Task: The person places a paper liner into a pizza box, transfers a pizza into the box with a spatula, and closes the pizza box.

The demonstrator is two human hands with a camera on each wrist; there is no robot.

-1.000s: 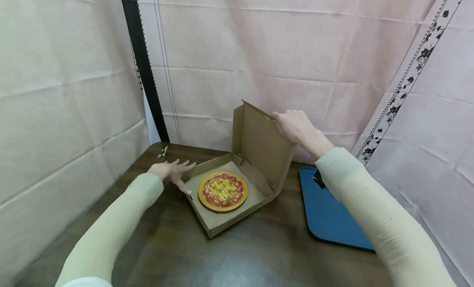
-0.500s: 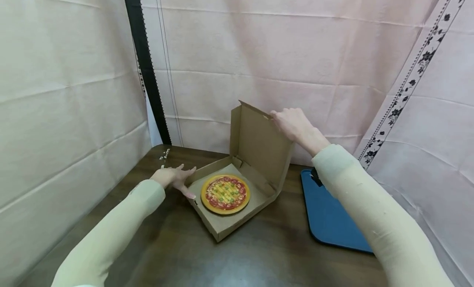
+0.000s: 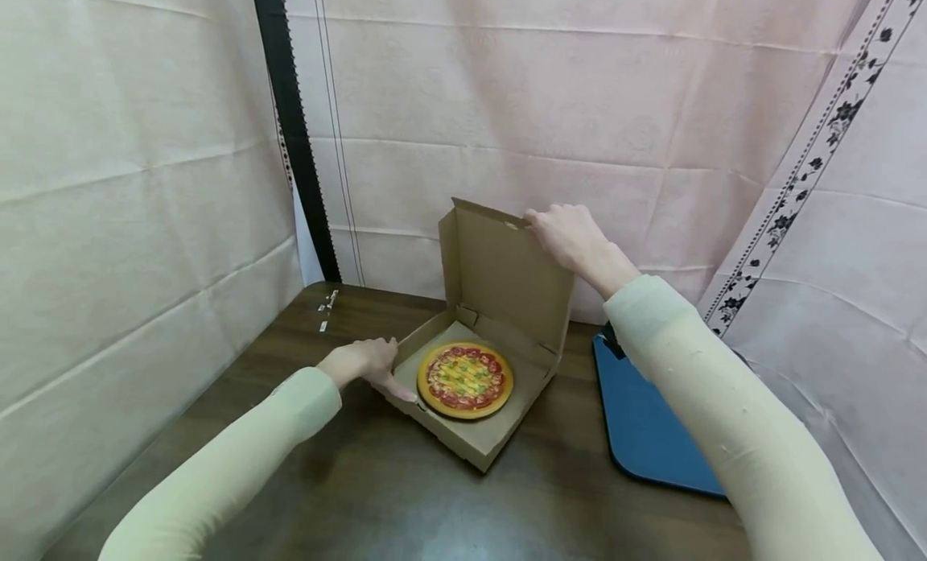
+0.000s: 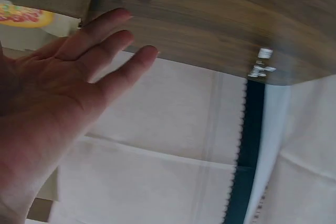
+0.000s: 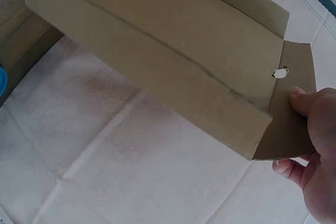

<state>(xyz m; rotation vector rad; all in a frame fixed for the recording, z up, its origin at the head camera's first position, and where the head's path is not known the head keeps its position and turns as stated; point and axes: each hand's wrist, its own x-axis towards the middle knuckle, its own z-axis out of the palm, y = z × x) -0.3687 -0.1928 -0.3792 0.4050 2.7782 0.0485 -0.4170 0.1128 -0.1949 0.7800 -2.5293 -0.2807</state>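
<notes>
A cardboard pizza box (image 3: 442, 426) stands with its lid (image 3: 510, 275) raised on the brown table. Inside, left of the lid, lies a round pizza (image 3: 466, 380) with a yellow crust and red and yellow topping. My left hand (image 3: 368, 363) is at the box's left corner, its thumb along the near wall and its fingers by the left wall. In the left wrist view the fingers (image 4: 113, 51) look spread and nearly straight. My right hand (image 3: 572, 237) grips the lid's upper flap (image 5: 294, 98), thumb on the inner face and other fingers behind.
A blue tray (image 3: 652, 428) lies to the right, partly covered by my right sleeve (image 3: 695, 376). Small white scraps (image 3: 327, 302) are near the table's far left corner. Pale cloth (image 3: 405, 102) hangs behind the table and along both sides.
The box has turned on the table, its near corner swinging right, and the pizza has shifted right with it. My left hand has moved right with the corner; my right hand still holds the lid.
</notes>
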